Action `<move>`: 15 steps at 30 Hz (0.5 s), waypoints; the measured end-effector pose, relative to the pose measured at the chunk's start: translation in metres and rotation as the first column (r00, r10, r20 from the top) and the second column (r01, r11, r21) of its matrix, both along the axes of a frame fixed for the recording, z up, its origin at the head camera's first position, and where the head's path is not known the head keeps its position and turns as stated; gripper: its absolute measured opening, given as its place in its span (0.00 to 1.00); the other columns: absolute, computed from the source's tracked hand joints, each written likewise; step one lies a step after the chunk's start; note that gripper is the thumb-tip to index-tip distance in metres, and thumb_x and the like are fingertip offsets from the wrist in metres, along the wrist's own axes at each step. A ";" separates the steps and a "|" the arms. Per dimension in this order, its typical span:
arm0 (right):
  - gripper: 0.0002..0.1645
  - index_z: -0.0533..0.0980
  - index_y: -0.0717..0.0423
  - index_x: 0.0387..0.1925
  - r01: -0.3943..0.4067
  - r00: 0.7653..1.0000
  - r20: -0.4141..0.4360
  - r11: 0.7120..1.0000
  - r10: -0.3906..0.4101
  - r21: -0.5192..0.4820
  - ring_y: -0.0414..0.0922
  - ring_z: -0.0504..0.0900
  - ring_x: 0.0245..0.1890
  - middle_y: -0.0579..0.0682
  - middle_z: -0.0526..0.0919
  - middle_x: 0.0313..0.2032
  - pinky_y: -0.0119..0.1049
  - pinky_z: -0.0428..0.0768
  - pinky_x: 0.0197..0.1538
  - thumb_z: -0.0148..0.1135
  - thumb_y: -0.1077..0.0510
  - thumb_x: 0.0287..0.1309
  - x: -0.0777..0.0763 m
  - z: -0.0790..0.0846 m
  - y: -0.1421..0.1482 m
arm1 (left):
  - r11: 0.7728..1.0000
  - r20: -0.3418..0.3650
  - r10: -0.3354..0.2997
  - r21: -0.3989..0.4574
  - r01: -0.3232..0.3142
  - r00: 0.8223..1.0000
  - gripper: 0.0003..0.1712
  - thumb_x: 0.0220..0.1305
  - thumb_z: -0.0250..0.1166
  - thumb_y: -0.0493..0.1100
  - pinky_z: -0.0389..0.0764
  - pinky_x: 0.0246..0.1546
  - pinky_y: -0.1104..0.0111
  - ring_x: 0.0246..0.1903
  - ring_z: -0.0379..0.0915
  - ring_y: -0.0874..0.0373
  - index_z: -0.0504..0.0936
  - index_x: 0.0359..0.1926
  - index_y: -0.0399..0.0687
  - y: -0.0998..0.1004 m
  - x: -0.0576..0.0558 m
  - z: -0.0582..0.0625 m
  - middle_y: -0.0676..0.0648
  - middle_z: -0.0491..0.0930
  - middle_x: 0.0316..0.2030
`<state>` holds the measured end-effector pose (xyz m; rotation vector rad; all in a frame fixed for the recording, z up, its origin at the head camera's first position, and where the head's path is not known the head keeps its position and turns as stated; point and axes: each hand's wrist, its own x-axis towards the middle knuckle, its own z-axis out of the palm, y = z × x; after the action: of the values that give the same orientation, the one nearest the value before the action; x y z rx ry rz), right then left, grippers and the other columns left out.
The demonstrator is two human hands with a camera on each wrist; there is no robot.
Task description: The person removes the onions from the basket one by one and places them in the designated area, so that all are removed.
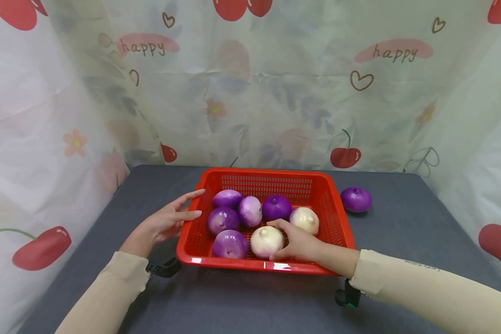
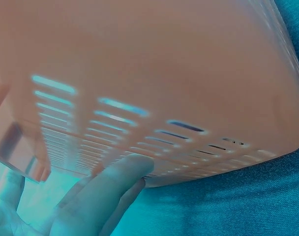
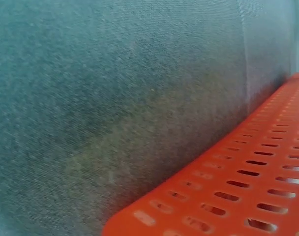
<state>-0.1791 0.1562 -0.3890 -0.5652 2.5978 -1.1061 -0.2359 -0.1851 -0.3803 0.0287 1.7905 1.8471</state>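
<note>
A red plastic basket (image 1: 271,265) holds several purple onions and two white ones. My right hand (image 1: 298,241) reaches over its near rim and grips a white onion (image 1: 266,243) with thumb and fingers at its right side. Just behind this hand lies the other white onion (image 1: 305,221). My left hand (image 1: 163,222) is at the basket's left rim, its fingers fairly straight. In the left wrist view, fingers (image 2: 105,191) rest along the slotted outer wall (image 2: 189,64). The right wrist view shows the basket's slotted wall (image 3: 238,196), with the right hand out of sight.
One purple onion (image 1: 356,200) sits on the dark grey tabletop (image 1: 405,222), right of the basket. A printed curtain (image 1: 259,102) with hearts and cherries hangs behind and at both sides. A dark wrist device (image 1: 164,267) hangs under the left wrist.
</note>
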 end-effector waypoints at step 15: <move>0.49 0.61 0.57 0.69 0.115 0.987 0.140 0.968 -0.085 -0.224 0.61 0.72 0.59 0.62 0.65 0.64 0.45 0.83 0.51 0.75 0.60 0.47 0.009 0.043 0.016 | 1.000 -0.002 0.009 0.001 -0.009 1.000 0.39 0.67 0.60 0.42 0.80 0.50 0.48 0.55 0.77 0.45 0.54 0.73 0.69 0.000 0.001 0.000 0.40 0.58 0.70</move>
<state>-0.1701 0.1719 -0.3458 -0.3974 2.4269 -1.4407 -0.2349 -0.1850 -0.3805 0.0229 1.7936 1.8552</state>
